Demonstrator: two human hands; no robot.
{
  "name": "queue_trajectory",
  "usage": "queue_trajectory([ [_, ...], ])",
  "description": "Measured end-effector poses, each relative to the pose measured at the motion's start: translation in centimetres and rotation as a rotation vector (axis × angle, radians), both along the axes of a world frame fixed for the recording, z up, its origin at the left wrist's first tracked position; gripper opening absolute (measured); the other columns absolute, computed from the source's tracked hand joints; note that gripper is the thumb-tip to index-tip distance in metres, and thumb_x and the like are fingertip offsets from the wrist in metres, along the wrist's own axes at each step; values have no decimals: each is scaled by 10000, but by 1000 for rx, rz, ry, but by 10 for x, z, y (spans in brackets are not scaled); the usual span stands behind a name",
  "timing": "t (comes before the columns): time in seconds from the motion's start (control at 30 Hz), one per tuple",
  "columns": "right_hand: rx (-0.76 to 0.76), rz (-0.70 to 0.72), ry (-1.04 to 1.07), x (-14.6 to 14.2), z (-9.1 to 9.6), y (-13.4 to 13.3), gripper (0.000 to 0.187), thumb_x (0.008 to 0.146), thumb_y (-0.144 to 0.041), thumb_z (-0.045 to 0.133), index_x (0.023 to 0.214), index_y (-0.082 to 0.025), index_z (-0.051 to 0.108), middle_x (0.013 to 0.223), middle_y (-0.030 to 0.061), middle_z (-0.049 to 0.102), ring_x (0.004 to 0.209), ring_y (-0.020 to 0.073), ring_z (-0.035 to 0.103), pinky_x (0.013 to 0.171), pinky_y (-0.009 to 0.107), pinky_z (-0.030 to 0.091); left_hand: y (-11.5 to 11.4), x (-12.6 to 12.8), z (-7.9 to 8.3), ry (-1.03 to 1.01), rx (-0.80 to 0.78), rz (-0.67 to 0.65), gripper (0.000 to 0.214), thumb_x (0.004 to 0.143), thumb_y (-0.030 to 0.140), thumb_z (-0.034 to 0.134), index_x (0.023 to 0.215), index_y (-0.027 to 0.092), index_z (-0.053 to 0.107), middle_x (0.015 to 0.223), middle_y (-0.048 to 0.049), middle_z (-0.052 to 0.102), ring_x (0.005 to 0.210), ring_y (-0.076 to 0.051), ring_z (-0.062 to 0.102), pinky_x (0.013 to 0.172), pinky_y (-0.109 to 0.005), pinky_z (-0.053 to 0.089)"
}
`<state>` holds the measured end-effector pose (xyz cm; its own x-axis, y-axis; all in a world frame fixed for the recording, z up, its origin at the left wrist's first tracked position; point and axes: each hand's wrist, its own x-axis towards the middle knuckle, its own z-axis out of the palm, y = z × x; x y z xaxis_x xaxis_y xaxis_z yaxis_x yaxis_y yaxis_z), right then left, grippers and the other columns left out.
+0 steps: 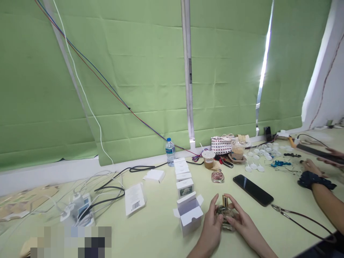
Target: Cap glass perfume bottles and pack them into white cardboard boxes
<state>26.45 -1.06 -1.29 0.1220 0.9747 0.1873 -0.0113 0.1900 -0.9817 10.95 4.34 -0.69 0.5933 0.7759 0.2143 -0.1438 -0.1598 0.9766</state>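
Both of my hands are closed around a clear glass perfume bottle [227, 225] with a gold neck, held low over the table. My left hand [212, 224] grips its left side, and my right hand [240, 218] holds the right side with a finger by the neck. Just left of my hands stands an open white box [191, 216], its flaps spread. Behind it, several closed white boxes [185, 188] stand in a row. A second perfume bottle [217, 176], pinkish, sits on the table beyond my hands.
A black phone [253, 190] with a strap [303, 218] lies to the right. Behind are a water bottle [170, 152], drink cups [208, 159] and a patterned pouch [221, 144]. Cables and a power strip [87, 208] spread at left. Another person's arm [324, 200] rests near small white discs [256, 157].
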Motion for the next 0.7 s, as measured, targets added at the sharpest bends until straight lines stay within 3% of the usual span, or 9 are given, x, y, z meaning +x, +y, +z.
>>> queue_trajectory([
  [0.17,-5,-97,-21,-2,-2,-2,700,845,-532,575,1439,-278,306,1131,48,581,1019,230,640,914,344,480,-1,3,-3,45,32,69,582,893,426,539,1414,228,372,1151,-95,607,1128,-242,557,995,-420,414],
  [0.3,-27,-157,-19,-4,2,-3,677,856,-541,548,1427,-292,283,1000,11,559,834,197,653,788,312,507,-6,-1,7,148,181,206,434,922,341,470,1327,190,434,1155,-123,600,1076,-237,591,953,-440,465],
  [0.37,-27,-184,20,-4,3,-4,657,854,-535,559,1407,-312,283,977,-2,539,771,179,643,711,287,508,-11,-5,17,204,486,234,424,887,250,493,1304,181,450,1222,-151,579,1140,-258,562,974,-459,462],
  [0.43,-9,-202,64,-5,1,-4,641,833,-523,601,1366,-320,310,963,-9,525,763,175,643,688,280,507,-18,-7,24,212,1013,238,475,817,167,528,1289,164,473,1206,-172,611,1150,-280,566,957,-457,485],
  [0.5,10,-224,99,-6,-2,-3,639,794,-519,650,1319,-318,345,944,-12,525,755,185,656,679,295,518,-28,-8,24,137,1499,308,449,793,131,537,1239,176,527,1061,-137,698,1049,-258,635,937,-426,508],
  [0.53,19,-246,105,-6,-4,-3,635,782,-521,661,1302,-316,360,935,-13,526,752,191,666,677,304,525,-34,-10,22,80,1621,410,393,809,123,532,1193,204,561,949,-87,729,981,-228,665,956,-401,500],
  [0.6,39,-303,85,-7,-10,-4,602,794,-532,637,1291,-310,379,935,-7,538,774,210,690,680,319,539,-42,-19,16,9,1603,675,305,855,141,519,1131,250,592,751,3,715,796,-156,685,1001,-337,468],
  [0.63,50,-331,44,-6,-12,-4,575,813,-533,609,1292,-302,390,954,6,555,810,223,701,702,329,546,-44,-27,13,28,1438,868,316,848,128,527,1125,265,591,707,14,689,766,-159,680,1003,-343,465],
  [0.7,61,-367,-127,-3,-16,-6,523,832,-514,583,1274,-277,434,1038,54,614,939,263,698,805,373,544,-45,-49,14,181,1307,1057,502,761,47,603,1141,373,572,885,-9,670,950,-208,654,1033,-446,432],
])
